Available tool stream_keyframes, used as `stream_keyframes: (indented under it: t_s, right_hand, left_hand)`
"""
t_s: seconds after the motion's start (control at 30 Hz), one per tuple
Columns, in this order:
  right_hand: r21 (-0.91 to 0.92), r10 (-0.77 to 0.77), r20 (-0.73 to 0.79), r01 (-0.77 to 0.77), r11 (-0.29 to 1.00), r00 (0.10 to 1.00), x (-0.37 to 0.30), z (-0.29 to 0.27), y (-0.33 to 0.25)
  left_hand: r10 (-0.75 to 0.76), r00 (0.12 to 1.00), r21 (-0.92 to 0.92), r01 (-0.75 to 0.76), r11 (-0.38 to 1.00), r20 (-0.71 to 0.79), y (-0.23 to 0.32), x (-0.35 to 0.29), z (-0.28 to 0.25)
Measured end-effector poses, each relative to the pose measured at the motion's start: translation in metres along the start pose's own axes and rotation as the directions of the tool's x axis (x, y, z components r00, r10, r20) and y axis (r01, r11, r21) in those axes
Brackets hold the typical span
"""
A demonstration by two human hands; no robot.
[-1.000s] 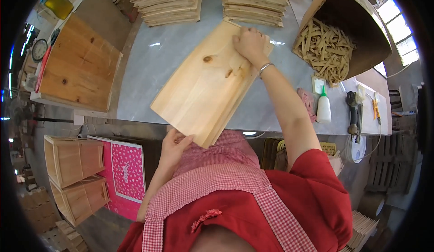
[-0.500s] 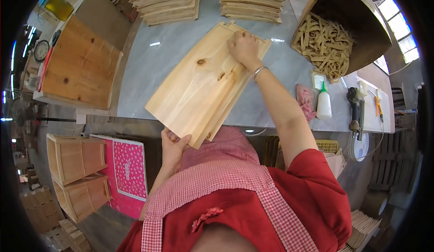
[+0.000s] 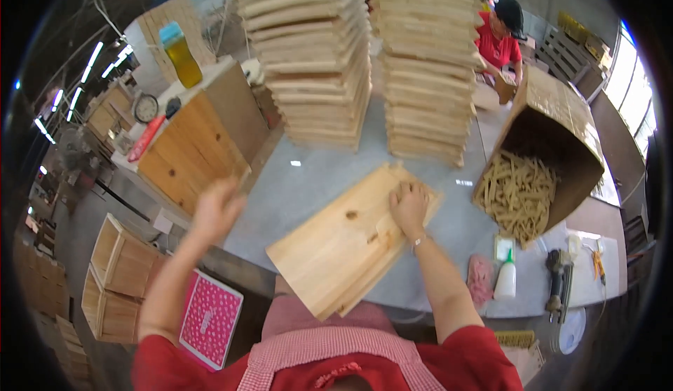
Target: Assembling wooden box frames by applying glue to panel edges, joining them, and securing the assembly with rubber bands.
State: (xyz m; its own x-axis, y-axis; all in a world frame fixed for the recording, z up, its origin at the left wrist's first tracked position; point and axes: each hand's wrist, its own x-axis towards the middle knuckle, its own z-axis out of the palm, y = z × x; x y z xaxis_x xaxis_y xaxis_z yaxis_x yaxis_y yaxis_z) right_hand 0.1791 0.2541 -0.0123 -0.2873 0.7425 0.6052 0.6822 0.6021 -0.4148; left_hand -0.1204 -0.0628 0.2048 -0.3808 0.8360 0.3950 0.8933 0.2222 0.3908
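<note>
At the far left, on the floor below the bench edge, stand open wooden crates [image 3: 116,279], and just right of them a pink dotted box [image 3: 209,317] leans near the person's left forearm. Above these, a closed wooden box [image 3: 193,149] sits at the left end of the grey bench [image 3: 308,180], with a yellow bottle [image 3: 179,54] and a small round clock [image 3: 146,108] on top of it. The left hand [image 3: 216,209] is raised in the air over the bench's near-left edge, blurred, touching nothing; its fingers seem loosely apart and hold nothing. Behind it two tall stacks of wooden boards [image 3: 315,54] rise at the back of the bench. In the middle lies a small pile of pale pine boards [image 3: 343,247], lying diagonally, its near corner jutting over the bench edge toward the person's checked apron. The right hand [image 3: 409,207] rests flat on the far right end of the top board, fingers spread and pressed down on the wood, not curled round it. To the right, a tipped cardboard box [image 3: 561,138] spills short wooden sticks [image 3: 519,194] onto the bench. Nearer the person lie a pink cloth [image 3: 480,279], a white glue bottle [image 3: 505,279] and a dark power tool [image 3: 559,282]. At the back right another person in red [image 3: 499,37] works at the bench.
</note>
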Motion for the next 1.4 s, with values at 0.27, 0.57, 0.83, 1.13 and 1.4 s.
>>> stream_keyframes:
  t_s: [0.27, 0.57, 0.83, 1.13, 1.4]
  right_hand:
    - [0.061, 0.027, -0.027, -0.025, 0.998, 0.999, 0.000, -0.008, -0.002]
    - [0.108, 0.074, 0.041, -0.078, 0.991, 0.996, 0.002, -0.014, -0.001]
    - [0.106, 0.058, 0.030, -0.061, 0.993, 0.998, 0.000, -0.007, 0.004]
    - [0.116, 0.063, 0.056, -0.070, 0.991, 0.996, 0.000, -0.007, 0.005]
    - [0.097, 0.064, 0.051, -0.068, 0.993, 0.997, -0.002, -0.003, 0.005]
  left_hand:
    - [0.704, 0.492, 0.566, -0.422, 0.708, -0.513, 0.156, 0.322, -0.142]
    - [0.419, 0.622, 0.512, -0.034, 0.858, -0.661, 0.237, 0.432, -0.140]
    - [0.469, 0.641, 0.562, -0.070, 0.824, -0.607, 0.243, 0.454, -0.145]
    - [0.501, 0.651, 0.578, -0.115, 0.808, -0.570, 0.253, 0.382, -0.207]
    - [0.774, 0.364, 0.590, -0.502, 0.632, -0.519, 0.222, 0.316, -0.224]
